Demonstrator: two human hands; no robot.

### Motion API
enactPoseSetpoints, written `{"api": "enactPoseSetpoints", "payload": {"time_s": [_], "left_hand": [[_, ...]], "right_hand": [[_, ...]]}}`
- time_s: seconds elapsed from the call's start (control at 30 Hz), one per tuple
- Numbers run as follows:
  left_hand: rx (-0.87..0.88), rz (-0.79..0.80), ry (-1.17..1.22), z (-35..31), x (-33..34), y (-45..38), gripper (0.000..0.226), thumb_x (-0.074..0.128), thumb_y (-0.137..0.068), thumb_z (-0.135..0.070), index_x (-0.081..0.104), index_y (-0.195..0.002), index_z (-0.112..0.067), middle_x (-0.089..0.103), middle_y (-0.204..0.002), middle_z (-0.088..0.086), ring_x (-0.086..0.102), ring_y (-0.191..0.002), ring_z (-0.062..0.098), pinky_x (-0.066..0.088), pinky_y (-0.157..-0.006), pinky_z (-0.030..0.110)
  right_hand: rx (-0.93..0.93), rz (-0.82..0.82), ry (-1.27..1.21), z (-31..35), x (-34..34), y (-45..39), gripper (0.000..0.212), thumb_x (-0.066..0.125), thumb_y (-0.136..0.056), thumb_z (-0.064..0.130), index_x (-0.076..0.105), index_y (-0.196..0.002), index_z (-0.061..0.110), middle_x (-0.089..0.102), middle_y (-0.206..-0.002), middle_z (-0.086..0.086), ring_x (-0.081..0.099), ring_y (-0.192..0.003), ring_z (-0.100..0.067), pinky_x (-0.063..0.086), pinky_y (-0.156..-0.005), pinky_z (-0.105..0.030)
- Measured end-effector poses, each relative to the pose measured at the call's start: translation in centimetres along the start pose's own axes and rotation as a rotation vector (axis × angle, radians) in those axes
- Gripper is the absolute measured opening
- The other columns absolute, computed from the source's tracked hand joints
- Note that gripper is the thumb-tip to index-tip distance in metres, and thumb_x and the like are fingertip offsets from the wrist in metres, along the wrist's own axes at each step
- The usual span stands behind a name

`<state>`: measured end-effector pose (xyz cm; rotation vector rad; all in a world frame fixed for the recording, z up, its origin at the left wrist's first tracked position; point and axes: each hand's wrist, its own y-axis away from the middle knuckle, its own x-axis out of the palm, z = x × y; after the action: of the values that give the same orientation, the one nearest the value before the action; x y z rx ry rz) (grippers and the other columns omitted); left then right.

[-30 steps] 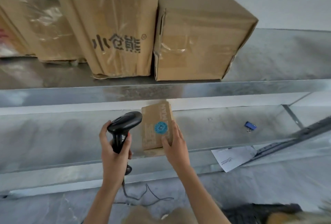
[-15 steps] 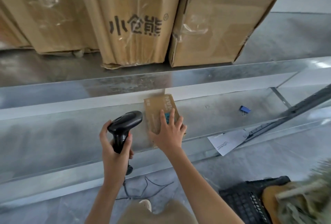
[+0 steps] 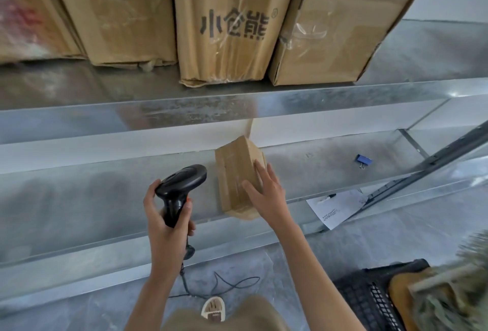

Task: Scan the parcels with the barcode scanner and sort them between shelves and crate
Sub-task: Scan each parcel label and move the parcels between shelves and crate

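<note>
A small brown cardboard parcel [image 3: 235,172] lies on the lower metal shelf [image 3: 105,198], its near end over the shelf's front edge. My right hand [image 3: 266,193] rests flat against its right side with straight fingers. My left hand [image 3: 166,222] grips the handle of the black barcode scanner [image 3: 179,188], just left of the parcel. The scanner's head points up and to the right. A black crate [image 3: 369,301] stands on the floor at the lower right, with parcels inside it.
Several large cardboard boxes [image 3: 227,24] fill the upper shelf [image 3: 264,108]. A blue binder clip [image 3: 364,160] lies further right on the lower shelf, and a white paper sheet [image 3: 335,206] hangs over its front edge. The scanner cable [image 3: 224,285] loops on the floor.
The parcel went from upright in my right hand to lying flat on the lower shelf. My right hand shifted from its face to its right side. The scanner stayed put.
</note>
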<state>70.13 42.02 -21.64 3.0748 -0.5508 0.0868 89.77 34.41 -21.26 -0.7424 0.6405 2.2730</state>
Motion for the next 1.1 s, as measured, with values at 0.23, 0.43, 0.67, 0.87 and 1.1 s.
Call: {"api": "enactPoseSetpoints", "payload": {"time_s": [0.23,0.43,0.67,0.87,1.1], "left_hand": [[0.006,0.019,-0.018,-0.2,-0.3,0.2,0.062,0.062,-0.097,-0.001,0.034,-0.14,-0.035,0.061,-0.075,0.016,0.05,-0.049,0.024,0.047,-0.046,0.028],[0.007,0.028,-0.03,-0.5,-0.6,0.3,0.063,0.062,-0.096,-0.001,0.033,-0.142,-0.033,0.061,-0.072,0.01,0.051,-0.048,0.022,0.047,-0.046,0.027],[0.037,0.058,-0.051,-1.1,-0.5,0.7,0.062,0.063,-0.096,-0.002,0.036,-0.138,-0.037,0.062,-0.076,0.015,0.053,-0.048,0.019,0.048,-0.047,0.025],[0.067,0.091,-0.037,-2.4,0.0,0.9,0.065,0.065,-0.095,-0.007,0.039,-0.124,-0.06,0.066,-0.087,0.011,0.056,-0.052,0.018,0.052,-0.053,0.026],[0.128,0.153,-0.008,-4.0,1.1,1.5,0.066,0.065,-0.094,-0.006,0.04,-0.124,-0.06,0.065,-0.076,0.004,0.053,-0.052,0.02,0.05,-0.052,0.027]], "right_hand": [[-0.082,-0.076,0.524,0.7,-1.0,-0.8,0.065,0.036,-0.104,0.05,0.007,-0.16,0.031,-0.006,-0.168,-0.001,0.0,-0.153,-0.036,0.005,-0.12,-0.06],[0.001,-0.05,0.667,1.3,-0.1,-2.5,0.083,0.032,-0.092,0.077,0.006,-0.159,0.036,0.0,-0.168,-0.005,0.0,-0.151,-0.044,0.014,-0.117,-0.061],[0.034,-0.097,0.574,0.2,-0.6,-3.1,0.063,0.031,-0.099,0.064,0.012,-0.156,0.045,0.004,-0.168,0.003,0.017,-0.144,-0.043,0.026,-0.11,-0.056],[0.053,-0.291,0.184,-1.2,-1.4,-2.0,0.06,0.043,-0.093,0.059,0.027,-0.151,0.051,0.013,-0.165,0.015,0.027,-0.137,-0.029,0.025,-0.113,-0.048],[-0.211,-0.616,-0.325,-1.9,-1.1,2.2,0.061,0.049,-0.088,0.053,0.029,-0.146,0.059,0.018,-0.162,0.024,0.024,-0.138,-0.008,0.033,-0.112,-0.057]]}}
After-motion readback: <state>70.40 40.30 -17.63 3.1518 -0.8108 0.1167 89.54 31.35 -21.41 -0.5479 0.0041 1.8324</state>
